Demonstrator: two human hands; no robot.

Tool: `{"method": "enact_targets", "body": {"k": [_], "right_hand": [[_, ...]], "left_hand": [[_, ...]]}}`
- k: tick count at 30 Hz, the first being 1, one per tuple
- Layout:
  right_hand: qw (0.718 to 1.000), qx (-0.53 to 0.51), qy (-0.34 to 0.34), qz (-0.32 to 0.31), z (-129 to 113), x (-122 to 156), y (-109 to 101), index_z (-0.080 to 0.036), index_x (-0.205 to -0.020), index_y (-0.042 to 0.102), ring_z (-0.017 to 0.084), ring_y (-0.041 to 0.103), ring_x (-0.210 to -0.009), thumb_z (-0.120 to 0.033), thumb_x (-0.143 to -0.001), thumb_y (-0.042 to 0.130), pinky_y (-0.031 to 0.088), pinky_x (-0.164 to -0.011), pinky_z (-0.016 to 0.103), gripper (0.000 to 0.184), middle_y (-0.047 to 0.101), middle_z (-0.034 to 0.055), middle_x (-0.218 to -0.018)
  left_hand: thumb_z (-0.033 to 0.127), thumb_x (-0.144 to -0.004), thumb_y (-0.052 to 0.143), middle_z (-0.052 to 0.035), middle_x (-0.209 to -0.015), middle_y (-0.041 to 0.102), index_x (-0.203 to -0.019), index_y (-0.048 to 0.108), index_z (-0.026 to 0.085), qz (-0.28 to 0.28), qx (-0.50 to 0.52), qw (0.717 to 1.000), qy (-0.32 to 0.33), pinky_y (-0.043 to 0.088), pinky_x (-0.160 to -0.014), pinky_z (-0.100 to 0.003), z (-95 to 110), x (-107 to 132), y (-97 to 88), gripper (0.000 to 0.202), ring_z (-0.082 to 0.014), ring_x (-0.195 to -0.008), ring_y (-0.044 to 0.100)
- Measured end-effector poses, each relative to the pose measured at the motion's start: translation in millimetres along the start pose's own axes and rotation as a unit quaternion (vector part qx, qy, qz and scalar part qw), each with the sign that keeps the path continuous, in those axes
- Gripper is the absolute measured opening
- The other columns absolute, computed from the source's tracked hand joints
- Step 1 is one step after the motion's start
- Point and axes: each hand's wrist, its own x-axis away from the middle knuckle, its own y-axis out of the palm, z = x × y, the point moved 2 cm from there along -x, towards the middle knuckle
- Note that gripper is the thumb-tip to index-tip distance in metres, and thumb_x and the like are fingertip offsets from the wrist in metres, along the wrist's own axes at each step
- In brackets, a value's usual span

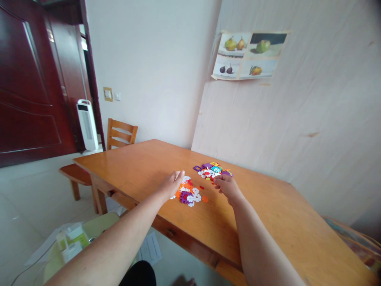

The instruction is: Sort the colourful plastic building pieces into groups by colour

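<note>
Left hand: open and flat, palm down, fingertips resting on the near heap of flat orange, white and purple plastic snowflake discs. Right hand: fingers curled in at the near edge of the far heap of purple, white and red discs; cannot tell whether it grips one. Both heaps lie mid-table on the varnished orange-brown wooden table, close to each other. Table drawer front is closed, contents hidden. Beyond: slatted wooden chair, white upright heater, fruit poster on a pale board.
</note>
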Motion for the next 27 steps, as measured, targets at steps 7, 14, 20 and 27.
{"method": "enact_targets", "body": {"k": [7,14,20,27], "right_hand": [[0.965,0.188,-0.062,-0.171,-8,18,19,-0.017,-0.08,0.063,0.011,0.054,-0.063,-0.027,-0.062,0.07,0.038,-0.054,0.019,0.023,0.063,-0.0017,-0.07],[0.938,0.263,-0.059,-0.217,-8,24,26,-0.017,-0.073,0.059,0.009,0.049,-0.058,-0.021,-0.059,0.069,0.032,-0.051,0.019,0.018,0.057,-0.005,-0.062],[0.962,0.176,-0.035,-0.205,-2,19,27,-0.018,-0.071,0.054,0.009,0.046,-0.051,-0.018,-0.059,0.065,0.031,-0.047,0.018,0.016,0.053,-0.0058,-0.055],[1.0,-0.011,-0.018,0.017,9,-6,12,-0.016,-0.102,0.054,0.013,0.059,-0.062,-0.021,-0.071,0.054,0.043,-0.055,0.021,0.032,0.063,0.0022,-0.075]], "left_hand": [[0.061,-0.093,0.025,-0.0064,-0.089,0.07,-0.09,0.061,0.022,0.047,0.043,0.997,-0.041,0.045,-0.079,-0.03,-10,-3,-2.2,0.053,-0.021,-0.09,0.063],[0.048,-0.094,0.032,-0.0062,-0.09,0.071,-0.092,0.06,0.021,0.087,0.083,0.99,-0.073,0.047,-0.079,-0.029,-21,-8,0.6,0.039,-0.0194,-0.088,0.064],[0.031,-0.087,0.043,-0.0017,-0.088,0.069,-0.088,0.061,0.023,0.069,0.04,0.995,-0.057,0.046,-0.074,-0.027,-22,-7,1.2,0.02,-0.0173,-0.086,0.062],[0.032,-0.081,0.05,-0.0004,-0.086,0.067,-0.092,0.058,0.023,0.051,0.031,0.997,-0.054,0.045,-0.07,-0.026,-23,-4,7.5,0.016,-0.016,-0.08,0.062]]}}
